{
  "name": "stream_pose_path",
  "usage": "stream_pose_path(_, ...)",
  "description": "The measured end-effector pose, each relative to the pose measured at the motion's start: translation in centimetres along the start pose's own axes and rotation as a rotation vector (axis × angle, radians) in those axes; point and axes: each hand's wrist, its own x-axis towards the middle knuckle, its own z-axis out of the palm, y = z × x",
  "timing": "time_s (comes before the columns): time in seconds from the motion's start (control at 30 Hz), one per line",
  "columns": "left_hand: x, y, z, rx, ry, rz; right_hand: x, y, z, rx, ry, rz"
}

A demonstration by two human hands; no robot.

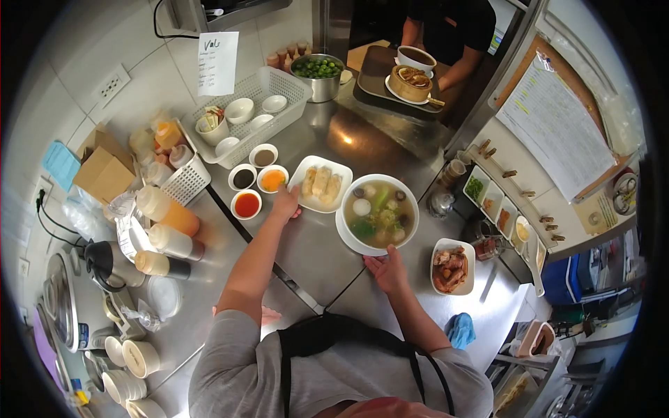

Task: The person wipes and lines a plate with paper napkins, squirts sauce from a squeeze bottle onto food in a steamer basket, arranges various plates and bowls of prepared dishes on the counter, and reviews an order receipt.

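My left hand (285, 205) is at the lower left edge of a square white dish (320, 184) of pale rolls, its fingers gripping the rim. At the lower rim of a large white bowl of soup (380, 211) is my right hand (387, 270), palm up, with fingers spread under the edge of the plate (346, 235) beneath the bowl. Small sauce bowls stand left of the dish, one orange (272, 179), one red (247, 205), one black (244, 179) and one brown (264, 155).
Across the counter, a person (453, 28) is beside a tray (374, 64) with a bowl and a steamer basket. A meat dish (452, 267) stands right, squeeze bottles (167, 240) left, a white basket (296, 104) and a pot of greens (319, 87) behind.
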Motion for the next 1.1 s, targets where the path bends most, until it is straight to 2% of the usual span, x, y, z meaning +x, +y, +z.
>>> stream_pose_path(0.37, 6.0, 3.2, 3.1, -0.173, 0.107, 0.002, 4.1, -2.5, 1.9, -0.046, -0.039, -0.030)
stream_pose_path(0.47, 7.7, 3.5, 3.6, -0.201, 0.111, 0.054, 4.7, -3.1, 3.3, -0.038, 0.045, -0.046)
stream_pose_path(0.53, 13.0, 0.2, 4.3, 0.263, 0.116, 0.252, 5.6, -3.3, 3.1, -0.005, 0.020, -0.031)
stream_pose_path(0.57, 13.8, 0.4, 4.2, 0.604, 0.124, 0.356, 6.5, -3.4, 2.8, -0.031, -0.023, -0.027)
stream_pose_path(0.6, 14.4, 0.7, 4.4, 0.803, 0.117, 0.385, 7.4, -3.5, 2.4, -0.062, -0.072, -0.016)
stream_pose_path(0.63, 14.5, 1.2, 4.7, 0.867, 0.125, 0.361, 8.0, -3.4, 2.4, -0.037, -0.061, -0.038)
stream_pose_path(0.67, 13.5, 2.8, 4.2, 1.046, 0.017, 0.494, 8.1, -3.5, 2.8, -0.008, -0.041, -0.063)
stream_pose_path(0.7, 16.2, 1.8, 5.1, 1.068, 0.003, 0.512, 7.4, -3.6, 4.1, -0.117, -0.058, -0.119)
stream_pose_path(0.77, 15.3, 2.6, 4.7, 0.426, 0.070, 0.325, 7.7, -3.5, 4.8, -0.176, -0.071, -0.149)
stream_pose_path(0.8, 10.9, 6.4, 4.3, -0.178, -0.005, 0.036, 8.4, -4.0, 4.5, -0.137, -0.065, -0.118)
stream_pose_path(0.9, 8.6, 9.4, 2.5, -0.068, -0.065, -0.038, 9.0, -4.4, 5.2, -0.101, -0.055, -0.097)
stream_pose_path(1.0, 3.0, 13.3, -2.9, 0.227, -0.505, 0.100, 9.2, -4.5, 6.0, -0.109, -0.053, -0.104)
stream_pose_path(1.07, -1.5, 16.1, -7.8, 0.333, -0.746, 0.204, 9.3, -4.7, 5.8, -0.133, -0.041, -0.093)
stream_pose_path(1.1, -4.0, 17.9, -11.0, 0.349, -0.790, 0.281, 9.8, -4.7, 5.1, -0.158, -0.033, -0.073)
